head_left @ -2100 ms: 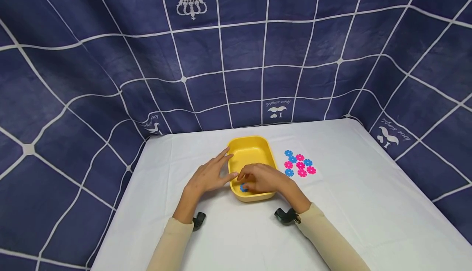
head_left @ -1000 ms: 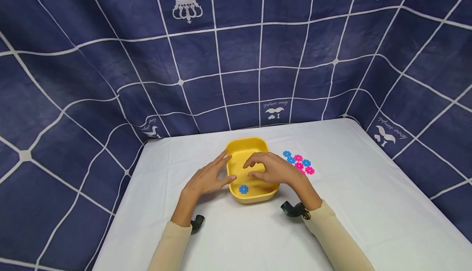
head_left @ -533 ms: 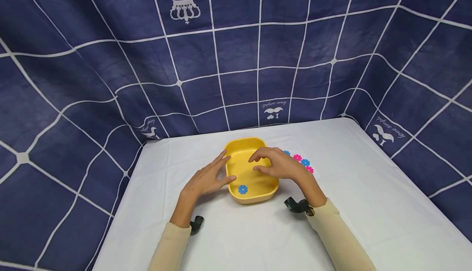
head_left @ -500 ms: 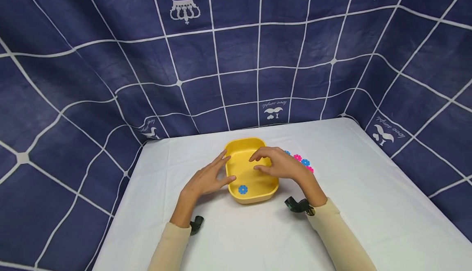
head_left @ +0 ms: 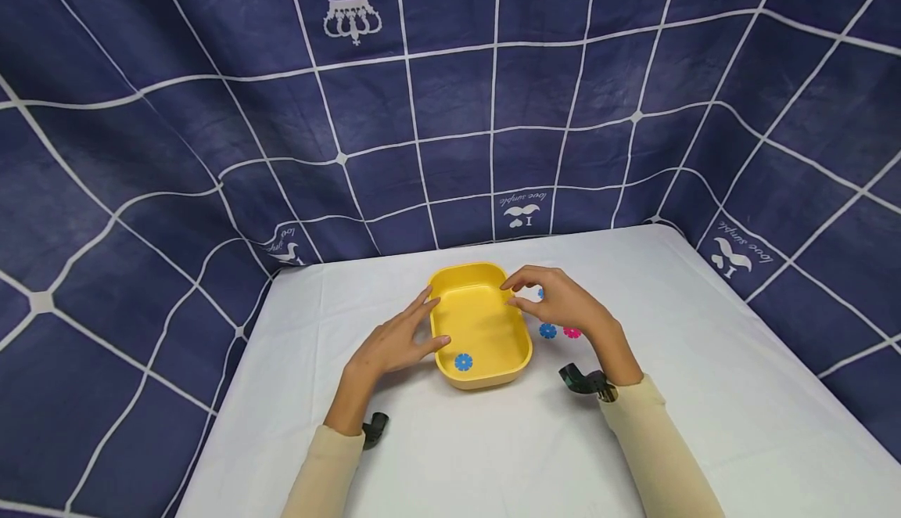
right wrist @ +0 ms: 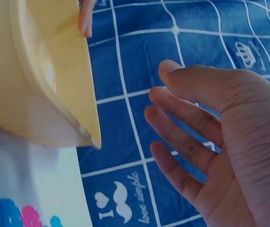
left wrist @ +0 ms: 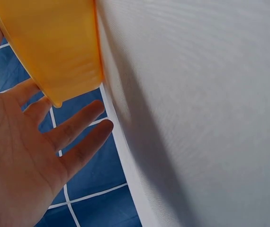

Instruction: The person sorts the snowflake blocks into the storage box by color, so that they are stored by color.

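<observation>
A yellow plastic box stands on the white-covered table, with one blue flower-shaped disc lying near its front left corner. At the box's left side is my left hand, fingers spread, fingertips at the rim. In the left wrist view, the left hand shows its palm beside the box wall. My right hand hovers over the right rim, fingers loosely bent and holding nothing. It partly hides the loose discs on the table, leaving a blue disc and a pink disc visible.
A dark blue cloth with white grid lines hangs behind and on both sides of the table. Each wrist carries a black camera mount. A blue disc and a pink disc show low in the right wrist view.
My right hand has let go of the blue disc inside the box and moved right, from the box interior to over its right rim. The left hand has stayed at the left side.
</observation>
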Motion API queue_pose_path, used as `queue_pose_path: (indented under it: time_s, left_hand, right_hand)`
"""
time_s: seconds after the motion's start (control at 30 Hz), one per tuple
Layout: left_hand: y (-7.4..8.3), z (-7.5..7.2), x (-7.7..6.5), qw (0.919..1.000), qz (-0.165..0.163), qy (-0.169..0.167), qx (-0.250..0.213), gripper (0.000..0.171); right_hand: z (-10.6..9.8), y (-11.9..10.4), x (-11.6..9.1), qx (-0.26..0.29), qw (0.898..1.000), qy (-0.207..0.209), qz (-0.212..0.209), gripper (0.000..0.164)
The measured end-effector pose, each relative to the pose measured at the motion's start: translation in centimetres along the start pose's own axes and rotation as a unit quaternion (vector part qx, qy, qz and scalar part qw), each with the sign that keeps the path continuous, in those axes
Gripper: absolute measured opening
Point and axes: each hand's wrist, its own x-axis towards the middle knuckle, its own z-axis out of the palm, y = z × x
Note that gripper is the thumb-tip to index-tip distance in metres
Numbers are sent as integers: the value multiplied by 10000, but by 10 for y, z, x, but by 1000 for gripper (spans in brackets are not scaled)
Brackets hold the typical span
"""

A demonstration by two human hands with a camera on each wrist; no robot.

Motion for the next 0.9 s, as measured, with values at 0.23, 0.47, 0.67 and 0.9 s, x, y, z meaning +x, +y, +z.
queue_pose_path:
  time_s: [0.23, 0.47, 0.67, 0.9]
  left_hand:
    - [0, 0, 0, 10000, -29, -35, -18, 95]
    - [0, 0, 0, 10000, -49, -51, -35, 93]
    - [0, 0, 0, 10000, -35, -15, -63, 89]
    - [1, 1, 0, 10000, -42, 16, -49, 90]
  right_hand:
    - [-12, 14, -6, -5, 9995, 229, 225, 32]
    - [-22, 24, -11, -61, 9984, 445, 333, 32]
    - [-27, 33, -14, -69, 9970, 534, 554, 33]
    - [-30, 45, -16, -28, 9959, 589, 686, 34]
